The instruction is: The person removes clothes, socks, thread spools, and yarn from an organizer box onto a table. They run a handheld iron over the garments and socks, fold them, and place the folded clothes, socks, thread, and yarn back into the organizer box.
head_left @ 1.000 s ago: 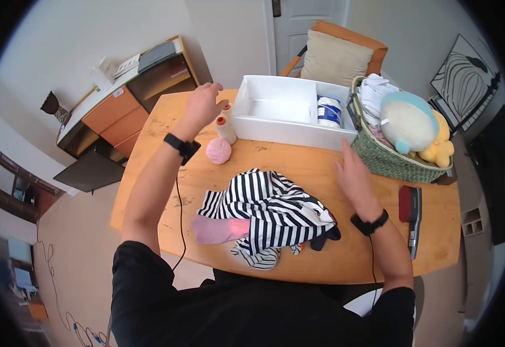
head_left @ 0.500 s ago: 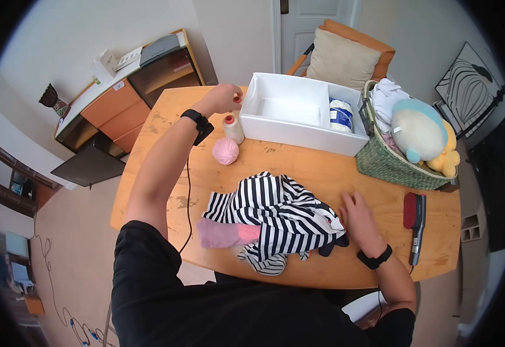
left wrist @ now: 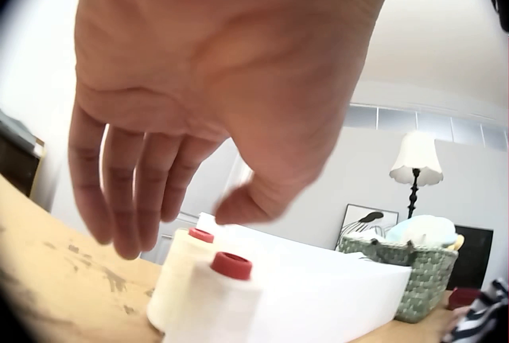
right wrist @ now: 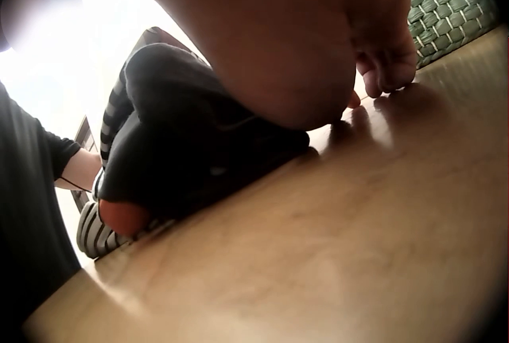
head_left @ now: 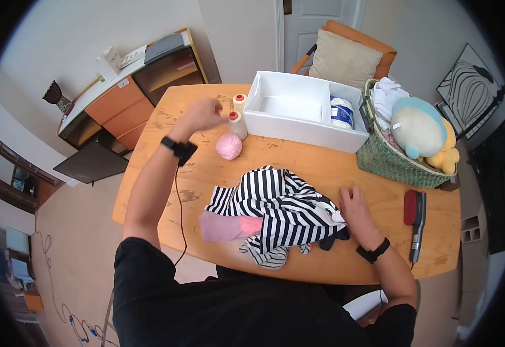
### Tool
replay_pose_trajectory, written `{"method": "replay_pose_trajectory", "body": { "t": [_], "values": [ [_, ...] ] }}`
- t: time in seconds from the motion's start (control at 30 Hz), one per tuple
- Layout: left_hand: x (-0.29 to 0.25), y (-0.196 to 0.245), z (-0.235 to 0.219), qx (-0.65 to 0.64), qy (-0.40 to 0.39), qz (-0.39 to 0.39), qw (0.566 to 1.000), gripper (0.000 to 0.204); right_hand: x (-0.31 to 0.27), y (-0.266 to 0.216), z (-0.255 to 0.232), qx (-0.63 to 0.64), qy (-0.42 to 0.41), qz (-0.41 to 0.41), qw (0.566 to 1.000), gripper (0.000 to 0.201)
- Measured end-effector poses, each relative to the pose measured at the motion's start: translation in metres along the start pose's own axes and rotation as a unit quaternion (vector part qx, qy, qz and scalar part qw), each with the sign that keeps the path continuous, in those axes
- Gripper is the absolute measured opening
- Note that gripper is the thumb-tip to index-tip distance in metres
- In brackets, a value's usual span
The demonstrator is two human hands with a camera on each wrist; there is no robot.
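Note:
Two cream thread cones with red tops, one [head_left: 237, 125] in front of the other [head_left: 239, 103], stand left of the white box [head_left: 307, 137]. Just left of them my left hand [head_left: 202, 114] is raised with nothing in it; the left wrist view shows its fingers [left wrist: 123, 192] hanging relaxed above and beside the cones [left wrist: 213, 303]. A pink yarn ball [head_left: 228, 146] lies in front of the cones. My right hand [head_left: 359, 215] rests its fingertips on the table at the right edge of a pile of striped clothing [head_left: 287, 202], holding nothing visible.
The box has a blue-labelled yarn ball [head_left: 342, 113] in its right compartment. A green woven basket [head_left: 400, 165] with plush toys and cloth stands at the right, behind a red-and-grey brush [head_left: 415, 222]. Mauve and pink cloth [head_left: 223, 226] lies at the pile's left. A cable hangs from my left wrist.
My left hand has come away from the rear cone, leftward and toward me; that cone now stands beside the front one in plain view. My right hand has come down beside the clothing.

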State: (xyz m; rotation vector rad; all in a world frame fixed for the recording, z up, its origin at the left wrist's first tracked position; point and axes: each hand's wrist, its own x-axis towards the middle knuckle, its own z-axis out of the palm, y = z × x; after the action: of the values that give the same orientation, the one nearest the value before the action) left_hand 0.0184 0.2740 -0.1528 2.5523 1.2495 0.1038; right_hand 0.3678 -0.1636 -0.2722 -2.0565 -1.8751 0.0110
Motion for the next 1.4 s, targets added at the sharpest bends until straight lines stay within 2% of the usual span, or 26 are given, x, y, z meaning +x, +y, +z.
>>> {"method": "replay_pose_trajectory", "body": {
  "t": [0.07,0.17,0.3,0.37,0.4,0.47,0.5,0.57,0.7,0.77,0.8,0.83,0.87,0.9,0.93,0.97,1.0,1.03,1.07,1.13,1.17,1.23,1.3,1.33,1.37,1.4],
  "values": [
    [-0.033,-0.014,0.033,-0.055,-0.029,0.018,0.998,0.07,0.001,0.004,0.003,-0.005,-0.009,-0.009,1.0,0.034],
    [-0.067,0.005,0.064,-0.063,-0.003,0.032,0.997,0.078,0.002,0.003,0.003,-0.002,-0.008,-0.007,1.0,0.035],
    [-0.06,0.002,0.073,-0.084,-0.004,0.007,0.996,0.088,0.002,0.006,0.004,-0.026,-0.013,-0.003,1.0,0.035],
    [-0.045,-0.019,0.061,0.011,-0.031,-0.033,0.999,0.083,0.001,0.005,0.003,-0.023,-0.027,-0.003,0.999,0.036],
    [-0.033,-0.03,0.056,0.01,-0.033,-0.03,0.999,0.083,0.001,0.004,0.003,-0.024,-0.027,0.0,0.999,0.036],
    [-0.01,-0.051,0.051,0.018,0.067,-0.084,0.994,0.08,0.003,0.0,0.001,-0.058,-0.037,-0.002,0.998,0.038],
    [-0.002,-0.055,0.05,0.014,0.065,-0.077,0.995,0.08,0.004,-0.003,-0.002,-0.063,-0.038,0.005,0.997,0.038],
    [0.014,-0.049,0.049,-0.035,0.125,-0.039,0.991,0.081,0.006,-0.012,-0.015,-0.066,-0.084,0.008,0.994,0.039],
    [0.028,-0.044,0.063,-0.043,0.047,0.046,0.997,0.085,0.001,0.006,0.001,-0.044,-0.053,0.008,0.998,0.038],
    [0.01,-0.029,0.055,-0.06,0.048,0.019,0.997,0.095,0.004,0.01,-0.003,-0.016,-0.015,0.029,0.999,0.029],
    [0.021,-0.064,0.072,-0.104,0.031,-0.009,0.994,0.101,0.01,0.016,-0.011,0.037,-0.031,0.045,0.998,0.025],
    [0.018,-0.076,0.074,-0.107,0.029,-0.005,0.994,0.101,0.016,0.021,-0.019,0.089,-0.047,0.061,0.993,0.022],
    [0.007,-0.082,0.076,-0.094,0.071,0.005,0.993,0.1,0.025,0.02,-0.03,0.086,-0.048,0.065,0.993,0.022],
    [-0.005,-0.086,0.082,-0.08,0.114,0.014,0.99,0.099,0.036,0.017,-0.04,0.099,0.011,0.046,0.994,0.021],
    [-0.021,-0.082,0.084,-0.082,0.113,0.016,0.99,0.099,0.049,0.013,-0.049,0.112,0.07,0.026,0.991,0.02],
    [-0.041,-0.075,0.082,-0.069,0.157,0.036,0.984,0.093,0.063,0.011,-0.058,0.111,0.071,0.028,0.991,0.02],
    [-0.062,-0.067,0.077,-0.057,0.202,0.054,0.976,0.088,0.078,0.009,-0.065,0.115,0.088,0.034,0.989,0.025],
    [-0.086,-0.051,0.071,-0.057,0.2,0.051,0.977,0.088,0.088,0.005,-0.073,0.12,0.102,0.039,0.987,0.03],
    [-0.114,-0.028,0.065,-0.089,0.158,0.046,0.982,0.087,0.093,-0.007,-0.085,0.126,0.096,0.038,0.987,0.03],
    [-0.171,0.011,0.067,-0.177,0.088,0.059,0.979,0.087,0.096,-0.035,-0.104,0.287,-0.079,0.123,0.947,0.051],
    [-0.191,0.026,0.071,-0.233,0.069,0.085,0.966,0.088,0.09,-0.042,-0.098,0.289,-0.086,0.118,0.946,0.051],
    [-0.227,0.048,0.084,-0.272,0.002,0.096,0.958,0.114,0.06,-0.056,-0.086,0.232,-0.179,0.047,0.955,0.079],
    [-0.238,0.064,0.112,-0.305,-0.019,0.183,0.934,0.14,0.038,-0.071,-0.063,0.256,-0.209,-0.017,0.944,0.108],
    [-0.241,0.071,0.126,-0.276,-0.033,0.211,0.937,0.156,0.026,-0.078,-0.043,0.247,-0.202,-0.003,0.948,0.113],
    [-0.242,0.087,0.134,-0.164,0.013,0.224,0.961,0.157,0.017,-0.087,-0.028,0.237,-0.193,0.011,0.952,0.117],
    [-0.241,0.099,0.145,-0.164,0.042,0.211,0.963,0.152,0.011,-0.1,-0.025,0.285,-0.167,0.025,0.943,0.117]
  ]
}}
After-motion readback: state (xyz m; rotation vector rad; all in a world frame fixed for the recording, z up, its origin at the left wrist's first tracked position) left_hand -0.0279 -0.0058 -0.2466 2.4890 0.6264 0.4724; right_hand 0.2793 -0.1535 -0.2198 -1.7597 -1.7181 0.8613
